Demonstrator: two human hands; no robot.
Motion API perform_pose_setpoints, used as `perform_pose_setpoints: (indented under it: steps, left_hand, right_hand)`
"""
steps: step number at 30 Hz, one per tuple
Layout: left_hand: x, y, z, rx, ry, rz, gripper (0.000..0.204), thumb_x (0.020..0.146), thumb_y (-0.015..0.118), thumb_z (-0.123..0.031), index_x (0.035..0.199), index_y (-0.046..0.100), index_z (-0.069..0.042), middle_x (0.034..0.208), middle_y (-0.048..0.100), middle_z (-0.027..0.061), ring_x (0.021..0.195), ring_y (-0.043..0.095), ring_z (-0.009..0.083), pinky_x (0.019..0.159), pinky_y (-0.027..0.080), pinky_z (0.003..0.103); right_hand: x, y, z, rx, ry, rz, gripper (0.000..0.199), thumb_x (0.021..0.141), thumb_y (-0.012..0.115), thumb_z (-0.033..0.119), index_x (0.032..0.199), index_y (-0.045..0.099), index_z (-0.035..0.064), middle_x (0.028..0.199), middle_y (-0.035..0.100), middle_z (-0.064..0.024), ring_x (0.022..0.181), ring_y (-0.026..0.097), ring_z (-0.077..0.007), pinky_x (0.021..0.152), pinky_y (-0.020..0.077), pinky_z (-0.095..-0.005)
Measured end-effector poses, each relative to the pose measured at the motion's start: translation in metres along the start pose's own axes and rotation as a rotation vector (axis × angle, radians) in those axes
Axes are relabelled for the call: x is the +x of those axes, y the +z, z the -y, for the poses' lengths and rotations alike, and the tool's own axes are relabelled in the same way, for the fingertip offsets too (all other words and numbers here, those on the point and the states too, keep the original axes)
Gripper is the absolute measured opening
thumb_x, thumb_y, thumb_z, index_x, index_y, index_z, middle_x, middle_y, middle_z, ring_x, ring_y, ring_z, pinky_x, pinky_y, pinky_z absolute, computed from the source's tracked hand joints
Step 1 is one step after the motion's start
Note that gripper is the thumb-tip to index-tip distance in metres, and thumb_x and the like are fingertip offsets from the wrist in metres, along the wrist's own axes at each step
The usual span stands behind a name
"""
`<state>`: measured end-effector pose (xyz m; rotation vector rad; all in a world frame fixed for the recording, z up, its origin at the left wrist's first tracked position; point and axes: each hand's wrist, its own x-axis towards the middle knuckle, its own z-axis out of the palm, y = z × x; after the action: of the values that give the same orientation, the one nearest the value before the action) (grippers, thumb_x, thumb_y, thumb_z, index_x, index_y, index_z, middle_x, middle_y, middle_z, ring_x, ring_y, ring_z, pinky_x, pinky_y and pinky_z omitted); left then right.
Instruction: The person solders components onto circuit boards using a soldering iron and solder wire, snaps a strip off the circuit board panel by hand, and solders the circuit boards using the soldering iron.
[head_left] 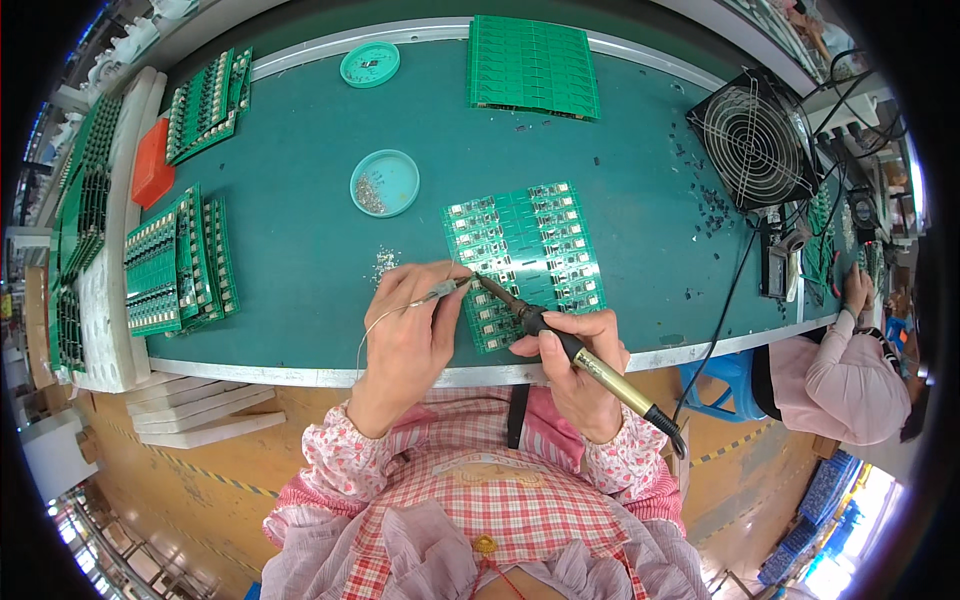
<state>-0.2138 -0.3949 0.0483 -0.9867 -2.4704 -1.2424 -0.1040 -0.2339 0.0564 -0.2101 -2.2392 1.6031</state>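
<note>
A green circuit board panel (525, 250) with rows of small parts lies flat on the bench before me. My right hand (580, 370) grips a soldering iron (610, 380) with a black and gold handle, its tip slanting to the panel's left part. From the left, my left hand (410, 320) pinches a thin solder wire (385, 315), with a small grey piece around it near the fingers. The wire's end and the iron's tip come together over the panel; whether they touch I cannot tell. A loop of wire hangs behind my left hand.
Two turquoise dishes (405, 170) with tiny parts stand beyond my hands, and loose bits (384, 262) lie nearby. Stacked panels (533, 65) sit at the back, more boards (180, 265) at left by a red box (153, 165). A fan (752, 140) stands right; a co-worker (850, 370) sits beyond.
</note>
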Motion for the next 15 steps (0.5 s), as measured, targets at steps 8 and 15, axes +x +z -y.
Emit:
perform_pose_setpoints:
  steps: [8, 15]
  left_hand:
    - [0.0007, 0.0000, -0.0011, -0.014, 0.019, -0.013, 0.016, 0.076, 0.071, 0.006, 0.089, 0.065, 0.000, 0.099, 0.069, 0.0066, 0.084, 0.064, 0.0292, 0.076, 0.049, 0.038]
    - [0.0017, -0.0004, -0.0003, -0.012, 0.020, -0.006, 0.016, 0.076, 0.071, 0.007, 0.089, 0.065, 0.000, 0.099, 0.069, 0.0062, 0.083, 0.065, 0.0282, 0.077, 0.049, 0.037]
  right_hand:
    - [0.0013, 0.0030, 0.0057, -0.057, -0.057, 0.002, 0.024, 0.088, 0.071, 0.004, 0.103, 0.053, 0.0002, 0.077, 0.073, -0.0104, 0.072, 0.074, -0.0164, 0.058, 0.0547, -0.0251]
    - [0.0043, 0.0011, 0.0035, -0.153, -0.179, 0.017, 0.027, 0.086, 0.075, 0.005, 0.104, 0.056, -0.0003, 0.075, 0.073, -0.0084, 0.066, 0.072, -0.0148, 0.057, 0.0534, -0.0246]
